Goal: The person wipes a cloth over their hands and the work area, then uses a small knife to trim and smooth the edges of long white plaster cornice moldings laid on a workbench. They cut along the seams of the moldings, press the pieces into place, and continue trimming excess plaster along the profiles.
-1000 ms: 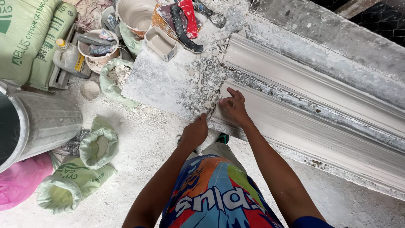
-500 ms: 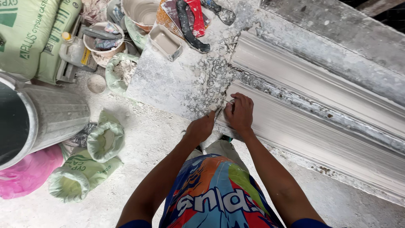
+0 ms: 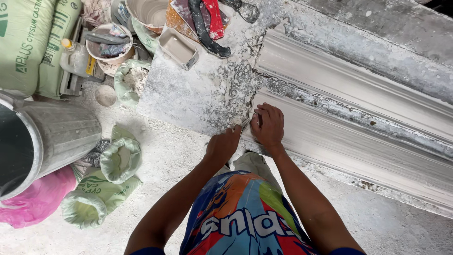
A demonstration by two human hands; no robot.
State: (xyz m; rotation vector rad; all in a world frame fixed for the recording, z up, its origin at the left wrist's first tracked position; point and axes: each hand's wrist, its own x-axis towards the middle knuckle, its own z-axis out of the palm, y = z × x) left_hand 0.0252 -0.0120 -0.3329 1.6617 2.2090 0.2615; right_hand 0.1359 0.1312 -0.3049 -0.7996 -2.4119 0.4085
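My left hand [image 3: 223, 145] is closed around a small metal scraper [image 3: 245, 123], its tip at the near end of a long white plaster moulding [image 3: 358, 141]. My right hand [image 3: 268, 125] lies flat on that end of the moulding, fingers pressing down right beside the tool. A second moulding [image 3: 349, 80] runs parallel behind it on the plaster-crusted slab [image 3: 198, 94]. Crumbs of dried plaster lie around the tool tip.
A metal drum [image 3: 47, 141] stands at left, with rolled-down green plaster sacks [image 3: 120, 158], a pink bag [image 3: 33, 200] and full green sacks [image 3: 28, 42]. Bowls [image 3: 111, 47], a small tray [image 3: 178, 47] and red and black gloves [image 3: 207, 23] crowd the slab's far end.
Both hands have stayed at the end of the moulding. The right hand has shifted slightly and flattened beside the tool; the view has drifted a little.
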